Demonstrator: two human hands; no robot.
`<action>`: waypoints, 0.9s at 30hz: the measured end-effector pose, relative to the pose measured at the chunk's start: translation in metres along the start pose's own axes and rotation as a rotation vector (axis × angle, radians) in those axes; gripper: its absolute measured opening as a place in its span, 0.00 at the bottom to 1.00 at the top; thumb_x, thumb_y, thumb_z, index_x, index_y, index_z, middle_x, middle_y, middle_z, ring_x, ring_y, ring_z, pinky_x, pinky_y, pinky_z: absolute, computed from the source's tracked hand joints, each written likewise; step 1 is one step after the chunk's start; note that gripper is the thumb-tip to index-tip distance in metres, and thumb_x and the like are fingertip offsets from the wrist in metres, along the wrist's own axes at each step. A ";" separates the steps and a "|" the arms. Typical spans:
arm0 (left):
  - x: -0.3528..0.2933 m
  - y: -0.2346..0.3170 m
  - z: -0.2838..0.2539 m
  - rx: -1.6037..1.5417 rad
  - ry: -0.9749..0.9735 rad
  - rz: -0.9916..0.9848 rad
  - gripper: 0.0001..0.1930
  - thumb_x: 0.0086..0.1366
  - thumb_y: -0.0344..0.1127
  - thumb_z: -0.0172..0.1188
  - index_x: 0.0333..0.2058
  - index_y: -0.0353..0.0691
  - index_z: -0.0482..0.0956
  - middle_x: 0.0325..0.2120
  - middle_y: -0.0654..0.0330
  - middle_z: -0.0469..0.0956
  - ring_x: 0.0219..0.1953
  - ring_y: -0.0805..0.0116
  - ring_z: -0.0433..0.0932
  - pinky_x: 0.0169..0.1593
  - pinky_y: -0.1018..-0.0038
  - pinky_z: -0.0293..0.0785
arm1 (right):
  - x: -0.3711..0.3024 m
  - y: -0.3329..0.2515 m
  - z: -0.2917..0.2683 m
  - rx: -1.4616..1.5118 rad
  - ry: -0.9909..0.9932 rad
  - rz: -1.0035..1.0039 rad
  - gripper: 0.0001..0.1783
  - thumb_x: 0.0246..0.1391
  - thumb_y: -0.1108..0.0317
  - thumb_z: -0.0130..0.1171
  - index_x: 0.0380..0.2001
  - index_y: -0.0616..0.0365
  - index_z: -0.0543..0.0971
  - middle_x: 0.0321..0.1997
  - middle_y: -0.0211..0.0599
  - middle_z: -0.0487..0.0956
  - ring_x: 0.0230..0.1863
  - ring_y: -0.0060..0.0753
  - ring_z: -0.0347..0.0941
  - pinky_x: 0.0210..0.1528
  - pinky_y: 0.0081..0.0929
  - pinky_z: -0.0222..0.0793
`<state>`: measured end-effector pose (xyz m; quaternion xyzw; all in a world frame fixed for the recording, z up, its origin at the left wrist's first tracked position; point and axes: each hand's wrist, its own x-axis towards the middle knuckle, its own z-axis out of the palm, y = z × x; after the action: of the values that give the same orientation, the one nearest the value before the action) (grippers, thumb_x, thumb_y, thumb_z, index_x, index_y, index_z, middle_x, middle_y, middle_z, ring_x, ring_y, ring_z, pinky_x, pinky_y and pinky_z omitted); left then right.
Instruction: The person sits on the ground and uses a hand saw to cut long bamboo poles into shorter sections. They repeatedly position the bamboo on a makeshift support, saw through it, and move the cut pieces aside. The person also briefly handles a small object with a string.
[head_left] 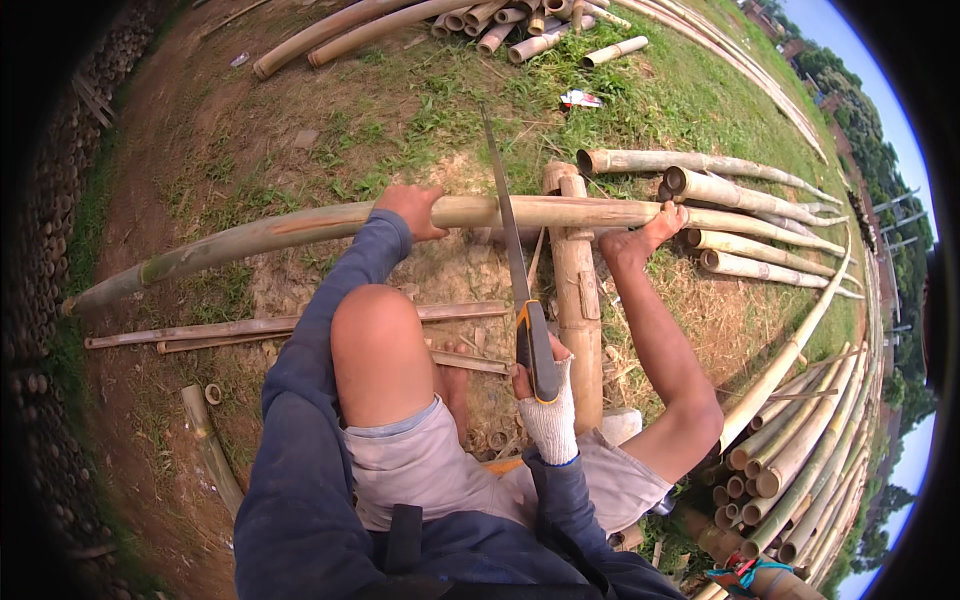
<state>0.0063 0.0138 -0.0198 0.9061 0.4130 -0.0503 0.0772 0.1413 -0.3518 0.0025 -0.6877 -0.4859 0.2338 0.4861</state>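
A long bamboo pole (290,228) lies across in front of me, resting on a short bamboo support (578,330) to the right of the middle. My left hand (412,211) is wrapped round the pole from above. In my right hand (548,385), which wears a white fingerless glove, I grip a hand saw (511,235) by its black and orange handle. The saw's long blade crosses the pole between my left hand and the support, its tip pointing away from me. My bare right foot (645,238) presses on the pole beyond the support.
Thin bamboo strips (240,328) lie on the ground near my left knee. Several bamboo poles (740,190) spread out at the right, with a bigger stack (800,440) at lower right. Cut bamboo pieces (500,25) are piled at the far side. A short bamboo length (212,450) lies at lower left.
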 end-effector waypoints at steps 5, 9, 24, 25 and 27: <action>0.005 0.000 -0.004 -0.011 0.023 -0.011 0.40 0.53 0.64 0.75 0.60 0.50 0.79 0.43 0.52 0.88 0.45 0.51 0.88 0.55 0.56 0.82 | -0.086 -0.022 -0.031 0.051 -0.024 0.133 0.35 0.60 0.74 0.63 0.69 0.66 0.65 0.65 0.50 0.71 0.64 0.42 0.71 0.67 0.38 0.68; 0.010 0.001 0.001 -0.024 0.039 -0.061 0.40 0.51 0.64 0.76 0.59 0.51 0.79 0.44 0.51 0.88 0.47 0.50 0.87 0.58 0.56 0.80 | -0.029 -0.031 -0.017 0.078 0.020 0.088 0.34 0.59 0.77 0.61 0.68 0.66 0.66 0.64 0.50 0.72 0.65 0.41 0.72 0.68 0.37 0.67; 0.019 0.003 0.003 0.066 -0.009 -0.061 0.44 0.46 0.70 0.76 0.61 0.59 0.79 0.44 0.51 0.88 0.47 0.50 0.88 0.53 0.55 0.83 | -0.085 -0.023 -0.036 -0.045 0.026 0.006 0.39 0.53 0.77 0.65 0.69 0.65 0.66 0.61 0.47 0.76 0.56 0.34 0.77 0.60 0.30 0.71; 0.018 0.002 0.005 0.058 0.017 -0.050 0.44 0.46 0.70 0.76 0.61 0.59 0.80 0.44 0.51 0.88 0.47 0.50 0.88 0.53 0.55 0.84 | -0.108 -0.034 -0.044 0.054 0.023 0.072 0.38 0.54 0.77 0.65 0.69 0.65 0.65 0.61 0.47 0.76 0.56 0.34 0.77 0.60 0.31 0.71; 0.011 0.004 0.012 0.027 -0.020 -0.093 0.45 0.46 0.71 0.76 0.61 0.59 0.80 0.44 0.51 0.88 0.46 0.50 0.88 0.53 0.55 0.84 | -0.114 -0.050 -0.053 0.069 0.018 0.077 0.38 0.55 0.77 0.65 0.69 0.66 0.65 0.61 0.47 0.76 0.57 0.37 0.77 0.62 0.34 0.72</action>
<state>0.0164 0.0175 -0.0326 0.8862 0.4533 -0.0687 0.0667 0.1138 -0.4743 0.0524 -0.6908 -0.4464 0.2626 0.5045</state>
